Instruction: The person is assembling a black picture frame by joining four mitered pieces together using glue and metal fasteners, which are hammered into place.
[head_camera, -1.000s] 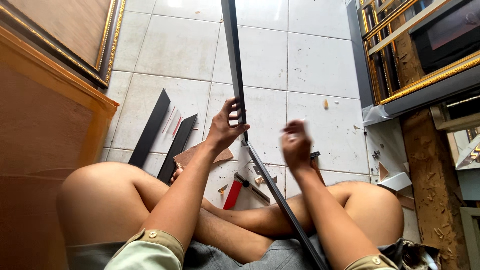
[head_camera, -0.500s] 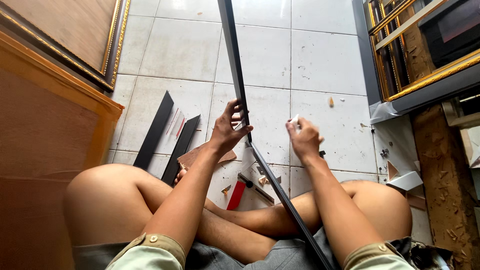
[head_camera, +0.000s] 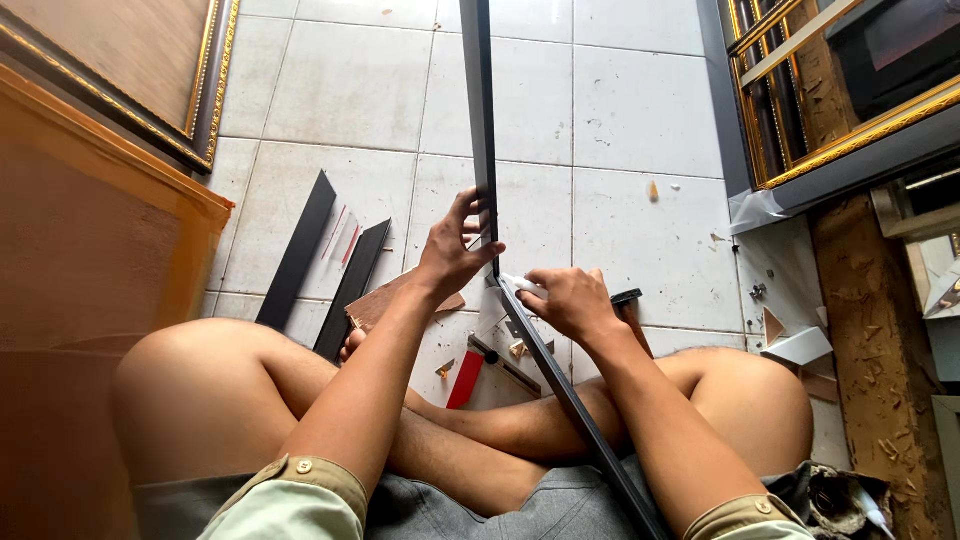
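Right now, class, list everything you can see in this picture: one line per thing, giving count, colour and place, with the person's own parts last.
frame moulding strips joined at a corner: two, black, held up over the lap.
loose moulding pieces: two, black, lying on the floor at left.
red-handled tool: one, red, on the floor between the legs.
small white object: one, in the right hand; kind unclear.
gilt picture frames: gold-edged, leaning at upper left and upper right.
floor tiles: white.
orange panel: one, at left.
left hand: fingers gripping the strip near the corner.
right hand: at the corner joint.
legs: two, bare, crossed.
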